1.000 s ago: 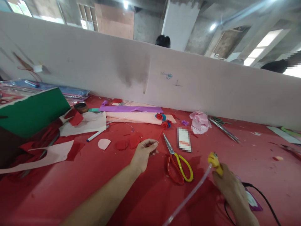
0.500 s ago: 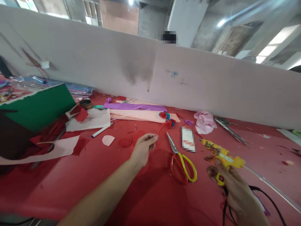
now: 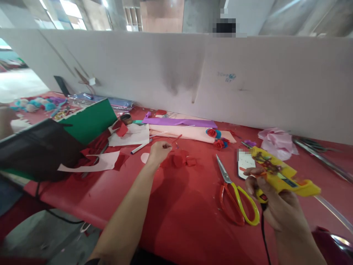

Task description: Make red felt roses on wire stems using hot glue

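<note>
Between the pinched fingers of my left hand (image 3: 160,152) is a thin red stick (image 3: 176,139), its free end pointing up and to the right. Red petal-shaped pieces (image 3: 180,158) lie on the red table just right of that hand. My right hand (image 3: 278,198) grips a yellow hot glue gun (image 3: 275,171) above the table, nozzle toward the upper left, a clear glue stick (image 3: 335,213) out of its back. Between the hands lie scissors (image 3: 227,180) with red and yellow handles. Partly behind the glue gun is a phone (image 3: 245,163).
Red and blue paper roses (image 3: 211,133) rest by peach paper (image 3: 179,132) and a purple strip (image 3: 180,122). Pink crumpled film (image 3: 277,143) sits back right. A black bag (image 3: 41,149) and green board (image 3: 91,123) stand left. A pale partition (image 3: 124,66) closes the back. The gun's cord (image 3: 265,235) hangs down.
The view has turned left. My left hand has moved left and farther away with the red stick. My right hand has lifted the glue gun slightly, over the phone's edge.
</note>
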`<state>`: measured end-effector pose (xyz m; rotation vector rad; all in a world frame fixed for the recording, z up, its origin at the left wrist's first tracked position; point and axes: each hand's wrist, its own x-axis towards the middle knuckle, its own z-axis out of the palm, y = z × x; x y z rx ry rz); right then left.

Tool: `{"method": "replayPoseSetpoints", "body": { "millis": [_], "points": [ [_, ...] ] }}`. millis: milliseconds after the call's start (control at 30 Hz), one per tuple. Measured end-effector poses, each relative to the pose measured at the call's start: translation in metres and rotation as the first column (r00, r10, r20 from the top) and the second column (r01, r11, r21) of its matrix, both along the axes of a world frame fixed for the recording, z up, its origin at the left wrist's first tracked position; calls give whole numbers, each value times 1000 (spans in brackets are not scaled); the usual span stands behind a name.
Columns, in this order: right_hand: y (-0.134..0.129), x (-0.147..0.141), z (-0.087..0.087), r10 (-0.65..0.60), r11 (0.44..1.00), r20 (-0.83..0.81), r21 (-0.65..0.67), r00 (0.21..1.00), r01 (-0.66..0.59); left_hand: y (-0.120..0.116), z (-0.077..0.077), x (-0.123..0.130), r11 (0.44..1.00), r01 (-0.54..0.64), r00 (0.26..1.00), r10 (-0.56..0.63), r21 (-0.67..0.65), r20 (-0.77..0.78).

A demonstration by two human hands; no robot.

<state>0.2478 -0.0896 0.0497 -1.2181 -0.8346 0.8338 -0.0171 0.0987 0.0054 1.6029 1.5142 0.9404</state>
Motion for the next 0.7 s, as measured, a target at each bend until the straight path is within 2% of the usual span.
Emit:
{"method": "replayPoseSetpoints", "body": {
  "millis": [100, 267, 367, 467, 567, 700],
  "points": [
    [10, -6, -13, 104, 995, -44, 1, 994, -104, 4, 0, -17, 997, 46, 996, -50, -58, -78],
    [12, -10, -38, 151, 985, -105, -70, 983, -159, 8, 0, -35, 993, 64, 973, -84, -95, -217],
    [10, -9, -44, 203, 972, -107, -96, 973, -214, 5, 3, -25, 993, 88, 951, -109, -84, -291],
    [8, -9, -47, 209, 972, -100, -87, 973, -218, -1, 4, -6, 987, 143, 928, -159, -72, -338],
    [7, -11, -48, 223, 969, -75, -95, 972, -230, -6, -2, 12, 979, 190, 908, -205, -77, -365],
    [5, -12, -49, 248, 958, -50, -135, 968, -252, -5, -14, 22, 985, 155, 896, -172, -75, -410]
  ]
}}
